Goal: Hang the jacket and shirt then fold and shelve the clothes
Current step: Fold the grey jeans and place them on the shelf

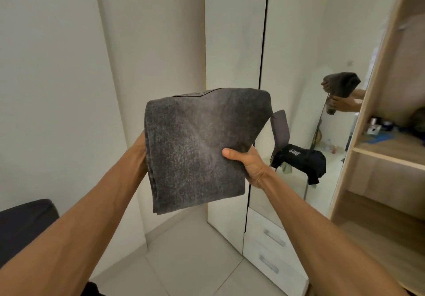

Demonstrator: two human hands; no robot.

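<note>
White wardrobe doors [234, 42] and a mirror [310, 31] ahead. Left of the open shelf unit [386, 156], the left hand [140, 148] and right hand [248, 162] clasp a folded grey garment [197, 148] in mid-air. Its folding looks finished; shelving remains.

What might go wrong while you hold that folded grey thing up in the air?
1. The folded grey garment is held only at its side edges by the left hand and right hand, so the fold might slump open.
2. A loose flap sticks out on the right and might snag on the shelf.
3. Small boxes on that shelf could get knocked.
</note>
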